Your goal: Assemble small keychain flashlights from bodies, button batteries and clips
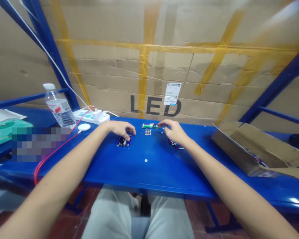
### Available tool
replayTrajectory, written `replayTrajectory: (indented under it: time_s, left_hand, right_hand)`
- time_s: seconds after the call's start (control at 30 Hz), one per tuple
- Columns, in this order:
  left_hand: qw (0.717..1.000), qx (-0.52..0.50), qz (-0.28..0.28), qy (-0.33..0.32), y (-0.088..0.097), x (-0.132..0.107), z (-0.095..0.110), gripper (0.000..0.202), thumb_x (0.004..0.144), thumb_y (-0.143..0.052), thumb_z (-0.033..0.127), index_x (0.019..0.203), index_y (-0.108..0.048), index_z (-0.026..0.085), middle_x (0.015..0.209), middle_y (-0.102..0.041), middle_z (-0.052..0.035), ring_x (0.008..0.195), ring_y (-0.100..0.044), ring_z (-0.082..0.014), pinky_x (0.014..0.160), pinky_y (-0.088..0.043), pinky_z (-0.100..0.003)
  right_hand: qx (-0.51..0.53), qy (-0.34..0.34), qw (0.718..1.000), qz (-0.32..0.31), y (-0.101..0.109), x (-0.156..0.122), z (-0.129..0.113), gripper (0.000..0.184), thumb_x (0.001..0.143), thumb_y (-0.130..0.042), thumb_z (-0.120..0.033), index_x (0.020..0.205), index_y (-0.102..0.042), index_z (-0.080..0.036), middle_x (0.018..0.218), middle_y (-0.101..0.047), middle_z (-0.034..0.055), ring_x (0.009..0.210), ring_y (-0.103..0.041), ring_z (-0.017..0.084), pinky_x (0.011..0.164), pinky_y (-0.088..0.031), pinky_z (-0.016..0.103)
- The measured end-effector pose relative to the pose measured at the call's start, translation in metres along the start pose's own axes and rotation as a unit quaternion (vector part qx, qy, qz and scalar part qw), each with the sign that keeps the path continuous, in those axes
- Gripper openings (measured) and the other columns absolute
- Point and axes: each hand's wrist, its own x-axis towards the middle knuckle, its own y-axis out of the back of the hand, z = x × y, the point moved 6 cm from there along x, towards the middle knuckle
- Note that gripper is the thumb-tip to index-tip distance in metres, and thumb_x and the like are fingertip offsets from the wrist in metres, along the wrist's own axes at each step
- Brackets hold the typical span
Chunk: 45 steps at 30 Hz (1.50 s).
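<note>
My left hand (123, 128) hovers low over a row of short purple and silver cylinders (123, 142). Its thumb reaches down to them, while the curled fingers stay apart from the thumb. At the right end of a small stack of green and silver rods (149, 126) are the fingertips of my right hand (173, 129); its fingers are bent and spread, and whether they touch the rods is hard to tell. Small round silver pieces (148, 132) lie in neat rows just in front of the rods. Partly hidden below my right hand are dark purple pieces (174, 144).
An open cardboard box (239, 156) with small items inside stands at right. Left are a water bottle (61, 109), a white power strip (96, 115), a red cable (54, 153) and a green tissue pack (10, 129). Large cardboard (109, 76) stands behind the blue table (139, 176).
</note>
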Motion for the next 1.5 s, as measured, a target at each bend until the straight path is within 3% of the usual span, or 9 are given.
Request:
replayTrajectory:
  time_s: [0.23, 0.4, 0.53, 0.7, 0.83, 1.1, 1.2, 1.33, 1.5]
  left_hand:
    - [0.998, 0.056, 0.009, -0.021, -0.013, 0.014, 0.011, 0.022, 0.063, -0.083, 0.038, 0.081, -0.078, 0.027, 0.083, -0.071, -0.0054, 0.077, -0.063, -0.0240, 0.076, -0.046, -0.035]
    - [0.997, 0.059, 0.054, -0.018, -0.003, 0.016, 0.012, 0.022, 0.066, -0.079, 0.037, 0.086, -0.077, 0.027, 0.080, -0.071, -0.0033, 0.071, -0.062, -0.0204, 0.069, -0.044, -0.030]
    - [0.994, 0.099, 0.046, 0.023, 0.002, 0.013, 0.007, 0.019, 0.063, -0.073, 0.023, 0.082, -0.074, 0.023, 0.078, -0.072, -0.0027, 0.068, -0.062, -0.0184, 0.061, -0.042, -0.026]
    - [0.984, 0.166, 0.012, 0.056, -0.004, 0.009, 0.007, 0.024, 0.068, -0.062, 0.017, 0.089, -0.072, 0.021, 0.086, -0.074, -0.0034, 0.071, -0.063, -0.0177, 0.063, -0.042, -0.026]
    - [0.984, 0.172, 0.045, 0.015, -0.008, 0.013, 0.010, 0.023, 0.072, -0.056, 0.013, 0.089, -0.071, 0.019, 0.090, -0.074, -0.0051, 0.077, -0.064, -0.0181, 0.067, -0.043, -0.026]
    - [0.980, 0.144, 0.115, -0.079, -0.012, 0.016, 0.025, 0.023, 0.081, -0.055, 0.020, 0.097, -0.072, 0.021, 0.095, -0.074, -0.0047, 0.080, -0.064, -0.0174, 0.070, -0.043, -0.026]
    - [0.974, 0.164, 0.142, -0.071, -0.007, 0.008, 0.038, 0.018, 0.084, -0.054, 0.026, 0.088, -0.071, 0.020, 0.083, -0.072, -0.0042, 0.071, -0.062, -0.0171, 0.066, -0.041, -0.028]
    - [0.964, 0.230, 0.134, -0.021, -0.016, 0.005, 0.051, 0.030, 0.081, -0.062, 0.051, 0.078, -0.067, 0.022, 0.075, -0.069, -0.0048, 0.067, -0.059, -0.0196, 0.062, -0.039, -0.029]
    - [0.975, 0.190, 0.104, -0.042, -0.036, 0.015, 0.051, 0.013, 0.073, -0.067, 0.029, 0.084, -0.064, 0.023, 0.081, -0.070, -0.0038, 0.070, -0.062, -0.0203, 0.060, -0.040, -0.028]
  right_hand:
    - [0.042, -0.089, 0.995, -0.011, -0.036, 0.010, -0.015, 0.036, 0.071, -0.045, 0.001, 0.082, -0.073, -0.018, 0.084, -0.076, 0.0047, 0.084, -0.069, 0.020, 0.082, -0.051, 0.032]
    - [0.041, -0.039, 0.998, 0.003, -0.051, 0.006, -0.032, 0.034, 0.071, -0.045, 0.000, 0.081, -0.071, -0.018, 0.083, -0.074, 0.0043, 0.081, -0.067, 0.019, 0.081, -0.050, 0.030]
    - [0.024, -0.023, 0.999, 0.009, -0.045, -0.006, -0.029, 0.032, 0.071, -0.045, -0.001, 0.079, -0.071, -0.018, 0.083, -0.073, 0.0045, 0.081, -0.066, 0.019, 0.080, -0.049, 0.029]
    - [0.002, 0.009, 1.000, 0.025, -0.037, -0.008, -0.031, 0.031, 0.074, -0.045, -0.002, 0.083, -0.071, -0.017, 0.083, -0.073, 0.0054, 0.080, -0.066, 0.019, 0.079, -0.049, 0.031]
    - [-0.003, 0.020, 0.999, 0.042, -0.032, -0.006, -0.032, 0.032, 0.074, -0.045, -0.003, 0.084, -0.072, -0.016, 0.085, -0.073, 0.0058, 0.081, -0.066, 0.019, 0.080, -0.049, 0.031]
    - [-0.009, -0.027, 0.996, 0.090, -0.006, -0.004, -0.014, 0.031, 0.073, -0.046, -0.004, 0.081, -0.073, -0.016, 0.082, -0.074, 0.0055, 0.080, -0.066, 0.020, 0.079, -0.048, 0.031]
    - [-0.009, -0.038, 0.995, 0.089, -0.005, -0.004, -0.011, 0.031, 0.073, -0.046, -0.005, 0.082, -0.073, -0.016, 0.081, -0.074, 0.0057, 0.079, -0.066, 0.020, 0.078, -0.048, 0.031]
    - [-0.022, -0.022, 0.997, 0.071, -0.013, -0.005, -0.016, 0.029, 0.073, -0.048, -0.005, 0.081, -0.074, -0.016, 0.082, -0.074, 0.0054, 0.080, -0.066, 0.020, 0.080, -0.048, 0.031]
    - [-0.004, -0.062, 0.997, 0.042, -0.023, -0.004, -0.016, 0.023, 0.076, -0.053, -0.007, 0.083, -0.072, -0.016, 0.078, -0.073, 0.0048, 0.075, -0.065, 0.019, 0.072, -0.049, 0.030]
